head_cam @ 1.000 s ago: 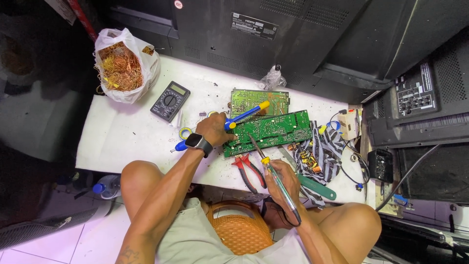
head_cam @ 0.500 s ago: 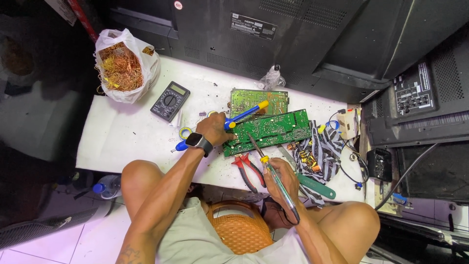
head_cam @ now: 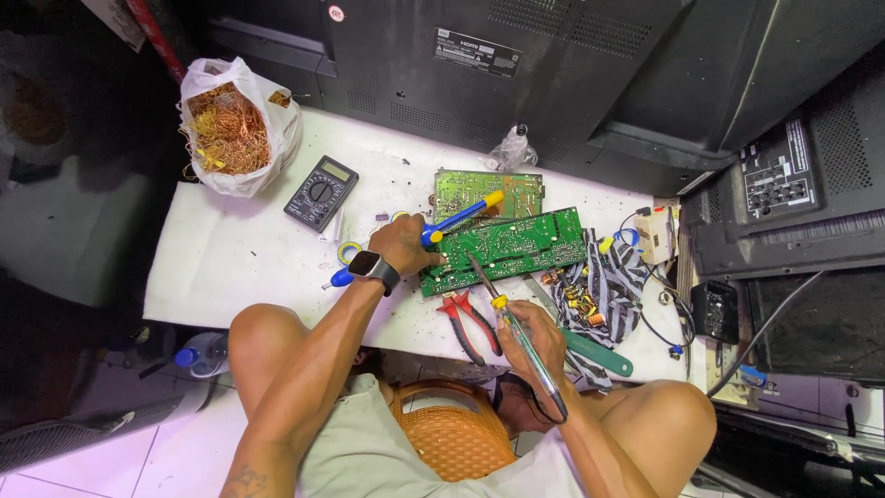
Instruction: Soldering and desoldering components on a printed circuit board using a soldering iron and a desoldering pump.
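I watched the left hand closed around a blue-and-yellow desoldering pump, its fingers pressing on the near edge of the green circuit board that lay flat on the white desk, while the right hand was wrapped around a soldering iron whose tip reached the board. I judged the board light, stiff and fragile, best steadied by its bare edges, and the iron safe only by its handle.

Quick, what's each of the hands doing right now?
Left hand: closed around a blue and yellow tool.
Right hand: closed around a soldering iron.
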